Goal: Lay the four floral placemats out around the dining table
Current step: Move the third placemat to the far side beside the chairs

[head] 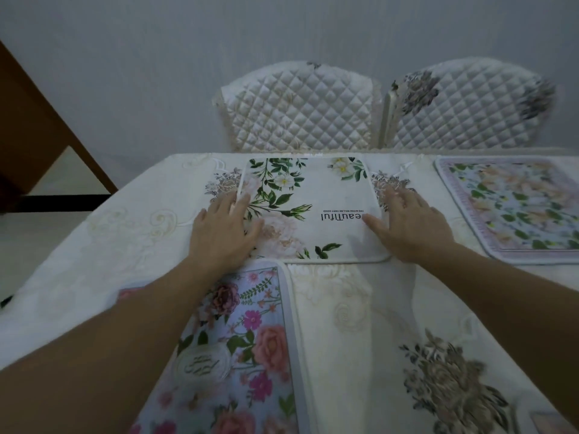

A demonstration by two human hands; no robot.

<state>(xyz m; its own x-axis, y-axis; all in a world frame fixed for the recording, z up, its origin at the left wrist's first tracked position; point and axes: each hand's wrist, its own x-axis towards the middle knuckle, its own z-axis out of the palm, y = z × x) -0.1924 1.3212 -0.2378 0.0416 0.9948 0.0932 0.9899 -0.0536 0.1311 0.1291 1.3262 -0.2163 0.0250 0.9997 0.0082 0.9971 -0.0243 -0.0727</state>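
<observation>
Both hands, the left hand (223,230) and right hand (411,223), press flat with fingers spread, gripping nothing, on the side edges of the white placemat (308,211) at the surface's (78,252) far edge, seemingly squaring it to the quilted chair (297,108).

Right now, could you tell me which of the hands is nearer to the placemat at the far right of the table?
Right. The right hand rests on the right edge of the white placemat, beside the far-right placemat but apart from it. The left hand is on the white placemat's left edge.
</observation>
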